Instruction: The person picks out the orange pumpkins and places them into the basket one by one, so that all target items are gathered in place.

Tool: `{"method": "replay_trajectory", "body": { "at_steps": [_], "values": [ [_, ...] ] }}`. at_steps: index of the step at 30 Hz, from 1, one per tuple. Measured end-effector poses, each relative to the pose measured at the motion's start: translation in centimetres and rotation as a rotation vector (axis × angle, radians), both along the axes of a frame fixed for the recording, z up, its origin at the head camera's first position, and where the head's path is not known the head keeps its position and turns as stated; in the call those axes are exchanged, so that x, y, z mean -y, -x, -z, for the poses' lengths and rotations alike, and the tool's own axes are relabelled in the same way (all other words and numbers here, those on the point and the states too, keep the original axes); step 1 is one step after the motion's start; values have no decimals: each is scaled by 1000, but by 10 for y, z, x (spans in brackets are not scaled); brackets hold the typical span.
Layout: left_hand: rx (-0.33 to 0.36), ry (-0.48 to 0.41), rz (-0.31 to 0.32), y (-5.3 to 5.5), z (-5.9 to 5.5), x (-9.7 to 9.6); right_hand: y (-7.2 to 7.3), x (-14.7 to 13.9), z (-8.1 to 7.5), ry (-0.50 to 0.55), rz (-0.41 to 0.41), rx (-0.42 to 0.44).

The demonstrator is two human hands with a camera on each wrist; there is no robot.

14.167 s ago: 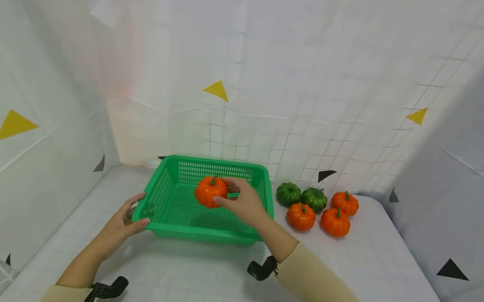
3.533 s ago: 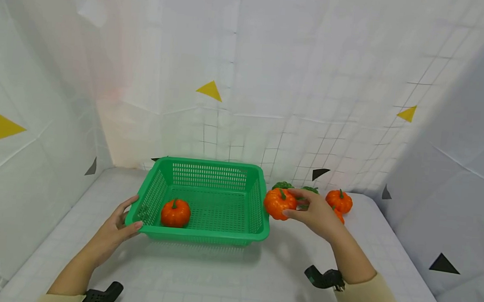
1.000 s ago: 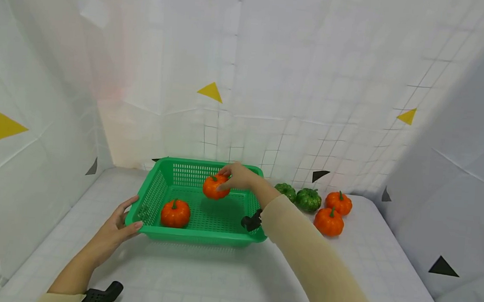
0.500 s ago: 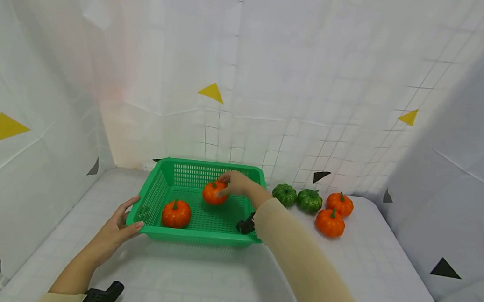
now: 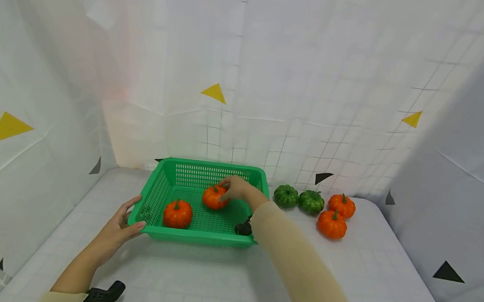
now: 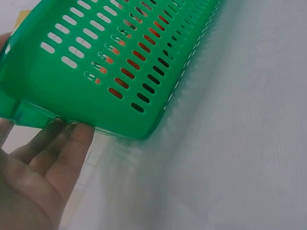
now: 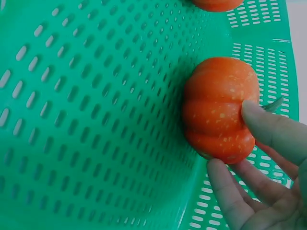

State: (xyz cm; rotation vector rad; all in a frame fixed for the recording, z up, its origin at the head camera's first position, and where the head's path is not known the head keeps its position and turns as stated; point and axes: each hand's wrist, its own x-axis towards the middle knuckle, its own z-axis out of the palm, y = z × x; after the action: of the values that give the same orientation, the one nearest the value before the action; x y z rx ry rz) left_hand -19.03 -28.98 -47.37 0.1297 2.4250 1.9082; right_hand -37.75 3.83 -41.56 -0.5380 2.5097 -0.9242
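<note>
In the head view a green plastic basket (image 5: 202,235) with slotted walls stands on the table. My left hand (image 5: 114,231) grips its left front corner, thumb over the rim; the left wrist view shows fingers (image 6: 72,153) under the corner. Inside the basket, my right hand (image 5: 239,190) holds an orange pumpkin (image 5: 213,198) from its right side. The right wrist view shows the thumb near the stem of that pumpkin (image 7: 218,110) and the fingers at its lower side, close over the basket floor. Another orange pumpkin (image 5: 177,214) sits at the basket's front left.
Right of the basket lie two green pumpkins (image 5: 286,196) side by side and two orange pumpkins (image 5: 332,224) close together. White sheeting (image 5: 273,69) rises behind and on both sides of the white table (image 5: 191,278). Cameras are strapped to both wrists.
Since 3.5 s ago the right hand has brought an orange pumpkin from the right side into the basket, lowering it slightly over the last second. The left hand keeps its place on the corner.
</note>
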Motion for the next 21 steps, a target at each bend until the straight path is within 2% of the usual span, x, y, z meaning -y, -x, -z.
{"method": "replay_trajectory", "body": {
  "at_steps": [11, 21],
  "values": [
    [12, -2, -7, 0, 0, 0, -1, 18, 4, 26, 43, 7],
    [8, -7, -10, 0, 1, 0, 4, 24, 10, -11, 55, -54]
  ]
}}
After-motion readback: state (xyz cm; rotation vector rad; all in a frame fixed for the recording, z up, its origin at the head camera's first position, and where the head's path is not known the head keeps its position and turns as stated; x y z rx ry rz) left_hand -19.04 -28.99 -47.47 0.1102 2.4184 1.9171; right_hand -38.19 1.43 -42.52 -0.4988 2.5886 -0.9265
